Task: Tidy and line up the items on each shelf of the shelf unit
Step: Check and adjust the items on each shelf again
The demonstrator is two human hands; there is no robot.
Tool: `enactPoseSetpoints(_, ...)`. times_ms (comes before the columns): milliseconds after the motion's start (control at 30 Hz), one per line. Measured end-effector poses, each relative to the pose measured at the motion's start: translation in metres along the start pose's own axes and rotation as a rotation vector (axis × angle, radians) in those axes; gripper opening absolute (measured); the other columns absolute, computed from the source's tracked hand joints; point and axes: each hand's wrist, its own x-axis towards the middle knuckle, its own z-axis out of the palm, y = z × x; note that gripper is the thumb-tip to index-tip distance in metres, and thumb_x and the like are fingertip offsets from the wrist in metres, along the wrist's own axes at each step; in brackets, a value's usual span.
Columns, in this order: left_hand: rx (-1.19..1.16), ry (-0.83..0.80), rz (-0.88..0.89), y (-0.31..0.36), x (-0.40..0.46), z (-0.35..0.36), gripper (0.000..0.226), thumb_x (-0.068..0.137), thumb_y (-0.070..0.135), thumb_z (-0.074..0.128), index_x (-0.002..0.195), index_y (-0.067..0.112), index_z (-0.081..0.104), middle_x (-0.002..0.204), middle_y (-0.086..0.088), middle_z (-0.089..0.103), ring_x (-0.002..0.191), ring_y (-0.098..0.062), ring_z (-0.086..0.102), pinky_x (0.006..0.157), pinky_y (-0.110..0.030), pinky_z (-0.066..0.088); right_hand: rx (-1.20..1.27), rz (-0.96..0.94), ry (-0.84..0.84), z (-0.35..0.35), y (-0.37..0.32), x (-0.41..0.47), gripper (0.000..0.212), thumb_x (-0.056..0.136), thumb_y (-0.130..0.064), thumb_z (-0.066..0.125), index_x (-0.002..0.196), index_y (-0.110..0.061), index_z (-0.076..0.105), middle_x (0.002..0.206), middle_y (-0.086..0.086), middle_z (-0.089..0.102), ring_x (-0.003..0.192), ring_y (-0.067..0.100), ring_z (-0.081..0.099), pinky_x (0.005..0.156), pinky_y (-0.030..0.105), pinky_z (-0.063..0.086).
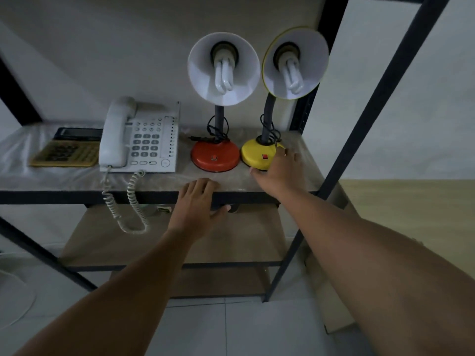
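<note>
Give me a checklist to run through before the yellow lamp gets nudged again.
1. Right hand on the yellow lamp base: ok, fingers curl round its right side.
2. Left hand steady: ok, flat on the shelf front edge.
3. Gap to the red lamp: not ok, the bases nearly touch.
4. Yellow lamp's cord clear: cannot tell, coiled at the stem, partly hidden.
5. Phone cord tidy: not ok, it hangs over the edge.
6. Calculator in line with the phone: ok, roughly.
</note>
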Motion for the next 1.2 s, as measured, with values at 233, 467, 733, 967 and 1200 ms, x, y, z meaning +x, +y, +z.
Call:
enactPoseSetpoints(233, 0.032, 0.061, -0.020, -0.019, 0.025, 0.011, 0.062, 0.088, 0.068, 0.055, 0.127, 0.019, 0.054, 0.127, 0.000, 0.054, 0.120, -0.019, 0.050, 0.106, -0.038, 0.041, 0.004, 0.071, -0.012, 0.029, 0.018, 0.031, 0.107, 0.079, -0.071, 0.067, 0.152, -0.003, 0.029, 0.151, 0.017, 0.042, 0.140, 0.035, 0.039, 0.115, 0.046, 0.035)
enactPoseSetpoints(467, 0.119, 0.076, -0.004, -0.021, 0.023, 0.016, 0.067, 0.092, 0.074, 0.042, 0.129, 0.019, 0.053, 0.131, -0.002, 0.054, 0.124, -0.020, 0.050, 0.109, -0.039, 0.038, 0.072, 0.084, 0.034, 0.044, 0.019, 0.041, 0.080, 0.081, -0.064, 0.070, 0.133, -0.007, 0.050, 0.133, 0.016, 0.051, 0.125, 0.035, 0.049, 0.104, 0.047, 0.045)
enactPoseSetpoints(733, 0.222, 0.058, 0.035, -0.025, 0.034, 0.018, 0.076, 0.082, 0.084, 0.042, 0.120, 0.020, 0.057, 0.123, -0.003, 0.055, 0.111, -0.023, 0.053, 0.095, -0.042, 0.044, 0.138, 0.097, 0.034, 0.050, 0.018, 0.058, 0.077, 0.080, -0.059, 0.076, 0.130, -0.006, 0.052, 0.131, 0.013, 0.048, 0.113, 0.032, 0.058, 0.091, 0.042, 0.053)
enactPoseSetpoints(967, 0.305, 0.084, 0.082, -0.032, 0.044, 0.021, 0.082, 0.077, 0.089, 0.040, 0.114, 0.018, 0.058, 0.116, -0.007, 0.056, 0.102, -0.026, 0.053, 0.087, -0.042, 0.044, 0.162, 0.085, 0.006, 0.055, 0.014, 0.079, 0.075, 0.080, -0.060, 0.076, 0.128, -0.006, 0.054, 0.135, 0.013, 0.048, 0.111, 0.032, 0.060, 0.087, 0.041, 0.054)
enactPoseSetpoints(1200, 0.284, 0.140, 0.087, -0.035, 0.044, 0.028, 0.084, 0.076, 0.089, 0.041, 0.109, 0.015, 0.063, 0.111, -0.010, 0.059, 0.097, -0.029, 0.055, 0.083, -0.042, 0.044, 0.169, 0.072, 0.013, 0.063, 0.003, 0.100, 0.069, 0.082, -0.056, 0.076, 0.124, -0.006, 0.055, 0.132, 0.014, 0.048, 0.110, 0.031, 0.059, 0.085, 0.039, 0.052)
